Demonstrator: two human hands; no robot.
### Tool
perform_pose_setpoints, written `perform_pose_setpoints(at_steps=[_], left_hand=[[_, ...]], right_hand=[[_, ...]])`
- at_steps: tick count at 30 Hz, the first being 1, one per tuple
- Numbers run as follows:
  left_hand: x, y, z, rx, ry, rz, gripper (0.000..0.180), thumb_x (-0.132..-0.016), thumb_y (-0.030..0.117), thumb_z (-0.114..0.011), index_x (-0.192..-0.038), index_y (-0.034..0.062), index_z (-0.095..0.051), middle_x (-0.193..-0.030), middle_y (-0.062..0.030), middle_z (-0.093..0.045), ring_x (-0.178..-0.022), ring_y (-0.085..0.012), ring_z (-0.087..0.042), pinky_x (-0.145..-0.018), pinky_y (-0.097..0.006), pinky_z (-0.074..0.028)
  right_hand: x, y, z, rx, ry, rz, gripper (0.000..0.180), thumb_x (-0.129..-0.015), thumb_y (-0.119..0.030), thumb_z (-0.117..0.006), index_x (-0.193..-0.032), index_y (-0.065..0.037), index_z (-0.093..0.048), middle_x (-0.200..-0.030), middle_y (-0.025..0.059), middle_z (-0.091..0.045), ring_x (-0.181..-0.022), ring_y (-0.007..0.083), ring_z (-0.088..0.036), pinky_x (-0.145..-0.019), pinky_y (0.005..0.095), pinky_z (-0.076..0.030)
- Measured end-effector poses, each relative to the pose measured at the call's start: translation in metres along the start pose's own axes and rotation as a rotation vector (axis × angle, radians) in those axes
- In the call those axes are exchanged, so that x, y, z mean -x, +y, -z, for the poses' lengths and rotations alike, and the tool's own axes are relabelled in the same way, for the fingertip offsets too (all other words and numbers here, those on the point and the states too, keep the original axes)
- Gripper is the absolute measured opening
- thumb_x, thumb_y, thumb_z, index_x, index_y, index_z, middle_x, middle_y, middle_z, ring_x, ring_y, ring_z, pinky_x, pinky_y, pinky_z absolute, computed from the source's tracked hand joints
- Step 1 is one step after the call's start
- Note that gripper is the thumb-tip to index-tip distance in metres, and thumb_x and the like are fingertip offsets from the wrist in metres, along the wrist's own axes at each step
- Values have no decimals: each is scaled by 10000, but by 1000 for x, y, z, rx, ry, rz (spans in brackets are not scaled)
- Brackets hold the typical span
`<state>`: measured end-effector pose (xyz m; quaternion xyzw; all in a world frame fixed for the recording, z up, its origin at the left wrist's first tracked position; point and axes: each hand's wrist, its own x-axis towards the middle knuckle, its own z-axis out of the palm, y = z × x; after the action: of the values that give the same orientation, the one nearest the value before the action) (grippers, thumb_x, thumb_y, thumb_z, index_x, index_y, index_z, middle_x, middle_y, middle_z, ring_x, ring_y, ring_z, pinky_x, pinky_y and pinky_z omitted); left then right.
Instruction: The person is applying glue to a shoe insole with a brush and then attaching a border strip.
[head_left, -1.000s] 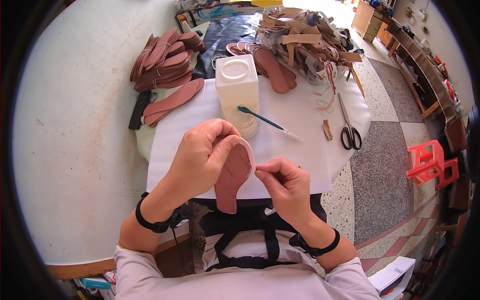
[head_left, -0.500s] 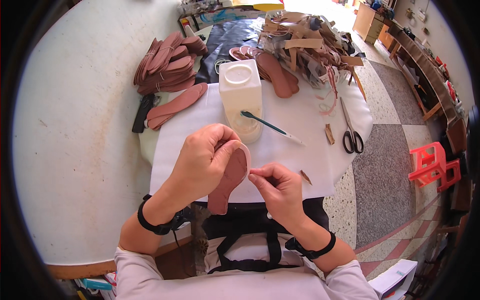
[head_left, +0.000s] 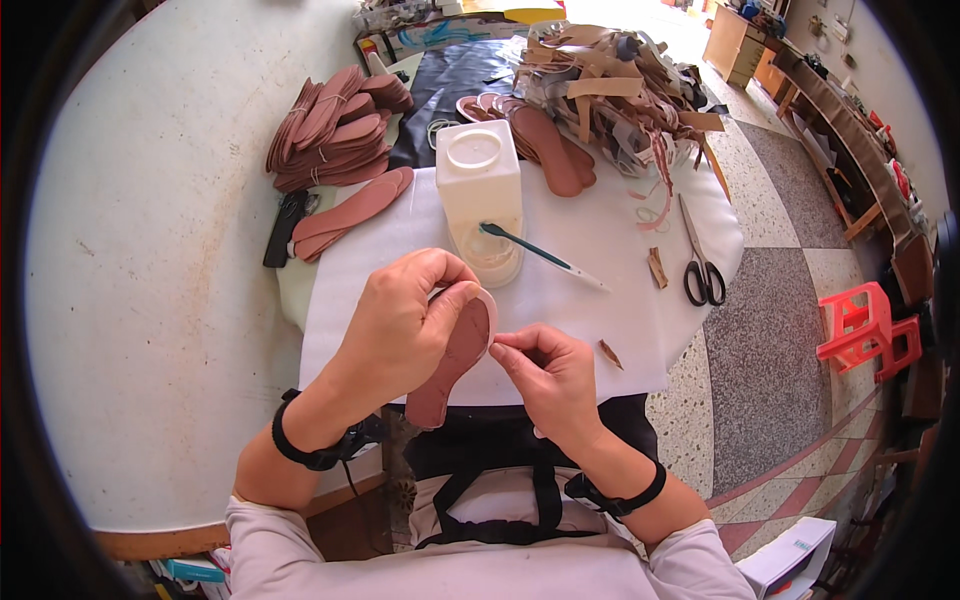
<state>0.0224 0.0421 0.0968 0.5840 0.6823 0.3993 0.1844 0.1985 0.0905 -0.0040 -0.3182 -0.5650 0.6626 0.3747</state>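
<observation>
My left hand (head_left: 415, 310) is closed around the upper, rounded end of a reddish-brown insole (head_left: 450, 362), thumb pressed on its face. The insole hangs tilted over the table's near edge, its narrower end low. A thin pale strip (head_left: 490, 305) runs along its right rim. At that rim my right hand (head_left: 550, 380) pinches the strip between thumb and forefinger; a pale tail seems to show below the hand. Behind my hands stands a cut-open whitish plastic container (head_left: 482, 195) with a dark green brush (head_left: 540, 250) resting across its opening.
Bundled insoles (head_left: 335, 130) are stacked at the far left, near a few loose insoles (head_left: 355, 215). More insoles (head_left: 550, 150) lie behind the container. A heap of scrap strips (head_left: 620, 85) fills the far right. Black-handled scissors (head_left: 703, 270) lie right; a red stool (head_left: 865, 335) stands on the floor.
The insole's lower end has swung slightly left. My right hand has shifted a little up and left along its rim, still pinching. My left hand keeps its hold.
</observation>
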Motion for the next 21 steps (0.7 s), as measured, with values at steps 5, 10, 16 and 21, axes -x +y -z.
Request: perform_pose_setpoints(at_steps=[5, 10, 16, 21], left_hand=[[0, -1, 1, 9, -3, 17, 92, -990, 48, -648, -980, -37, -683, -865, -77, -690, -777, -116, -620, -711, -280, -519], [0, -2, 1, 5, -8, 6, 94, -994, 49, -646, -977, -35, -683, -866, -71, -688, -779, -108, -617, -710, -274, -515], [-1, 2, -1, -13, 5, -24, 95, -976, 52, -657, -971, -40, -684, -865, -98, -687, -778, -143, -622, -719, -293, -515], [-5, 10, -2, -16, 2, -10, 94, -938, 54, -669, -949, -35, -697, -881, -195, -700, -813, -336, -684, -749, -400, -536]], right_hand=[[0, -1, 0, 23, -3, 37, 111, -957, -73, -771, -981, 34, -775, -773, 8, -673, -680, 43, -536, -607, 232, -440], [-1, 0, 2, 37, 0, 93, 99, -951, -59, -772, -987, 33, -778, -805, 35, -685, -682, 56, -550, -609, 239, -446], [-2, -2, 3, 101, -5, 155, 86, -935, -40, -778, -968, 39, -767, -803, 60, -684, -683, 74, -570, -615, 247, -455], [-4, -4, 4, 140, 18, 195, 82, -922, -30, -781, -955, 42, -761, -789, 78, -685, -678, 97, -586, -614, 261, -460]])
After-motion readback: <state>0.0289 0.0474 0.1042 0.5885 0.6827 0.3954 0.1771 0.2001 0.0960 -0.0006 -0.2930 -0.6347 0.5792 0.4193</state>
